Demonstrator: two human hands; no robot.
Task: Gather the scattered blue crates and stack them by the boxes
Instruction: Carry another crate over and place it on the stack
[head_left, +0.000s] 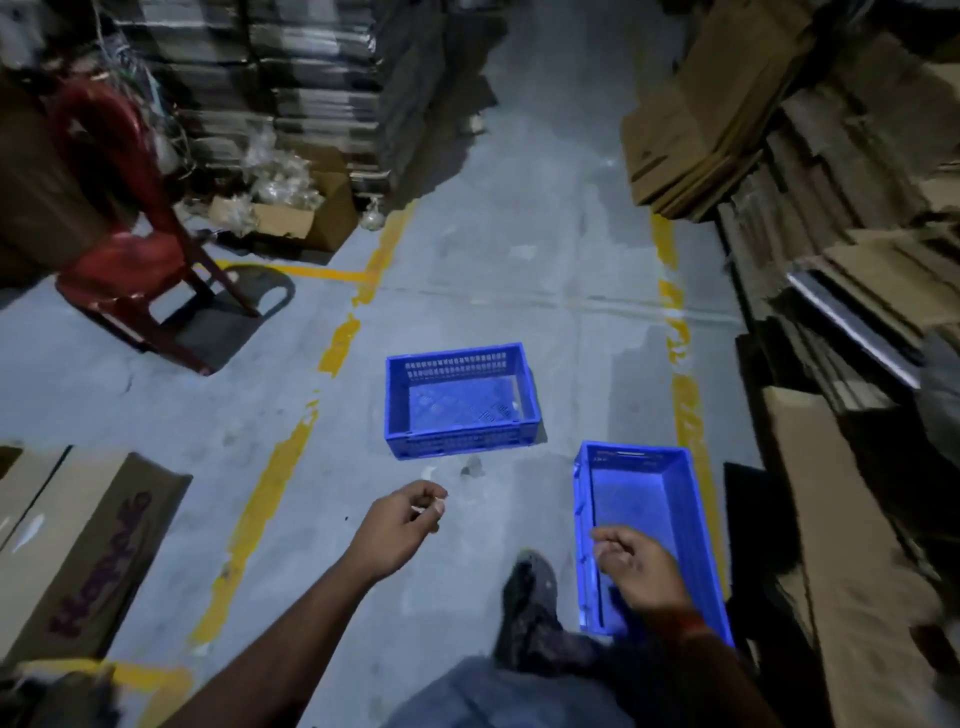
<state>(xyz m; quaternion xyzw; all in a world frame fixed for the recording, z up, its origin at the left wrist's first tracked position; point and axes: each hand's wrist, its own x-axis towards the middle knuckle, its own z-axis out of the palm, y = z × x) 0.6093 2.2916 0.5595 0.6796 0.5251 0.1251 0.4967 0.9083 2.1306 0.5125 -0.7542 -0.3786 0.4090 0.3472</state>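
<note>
Left hand (402, 525): mine, empty, fingers loosely curled with thumb near the fingertips, hanging over bare floor (467, 270), touching nothing.

Right hand (641, 569): mine, empty, fingers half curled, held above the near crate (649, 499); whether it touches the crate's left wall I cannot tell.

Near crate: blue, solid-walled, upright, empty, long side running away from me, on the floor at my right, close beside the right yellow line (685, 395).

Far crate (460, 400): blue, slotted walls, upright, empty, on the floor ahead of my left hand, apart from the near crate, between the two yellow lines.

Shoe (527, 597): dark, mine, on the floor just left of the near crate.

Edges: flattened cardboard (852, 545) and stacked boxes (779, 130) line the right side; a red chair (130, 239) and a printed carton (78, 551) stand left, outside the left yellow line (260, 509).

Open room: the aisle between the lines runs free beyond the far crate.
</note>
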